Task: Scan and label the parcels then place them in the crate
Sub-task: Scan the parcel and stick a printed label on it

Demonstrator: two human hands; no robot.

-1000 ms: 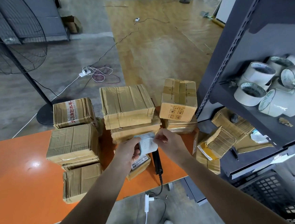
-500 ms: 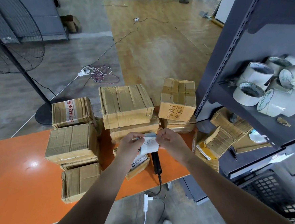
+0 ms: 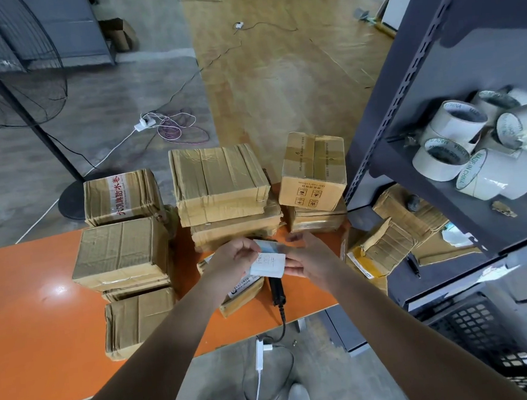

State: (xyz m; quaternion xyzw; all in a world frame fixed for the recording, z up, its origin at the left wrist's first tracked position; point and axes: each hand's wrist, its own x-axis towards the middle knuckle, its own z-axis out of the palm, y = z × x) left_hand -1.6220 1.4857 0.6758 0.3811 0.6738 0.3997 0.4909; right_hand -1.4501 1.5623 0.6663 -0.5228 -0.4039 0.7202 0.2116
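A small white printed label (image 3: 269,264) is held above the orange table (image 3: 28,313). My left hand (image 3: 233,259) pinches its upper left edge, and my right hand (image 3: 308,259) pinches its right side. Under the hands lies a flat brown parcel (image 3: 241,293) with a sticker, partly hidden. A black handheld scanner (image 3: 276,290) lies beside it, its cable hanging off the table's front edge. Several taped cardboard parcels (image 3: 219,178) are stacked behind and to the left. A black plastic crate (image 3: 484,334) stands on the floor at the lower right.
A dark metal shelf rack (image 3: 405,94) stands to the right, with white tape rolls (image 3: 459,140) on one shelf and more parcels (image 3: 382,244) on the one below. A standing fan's pole (image 3: 28,108) rises behind the table at left. Cables lie on the floor.
The label has come away from the blue strip behind it and tilted flatter; my hands drew slightly apart, with the right hand now lower on the label's right edge.
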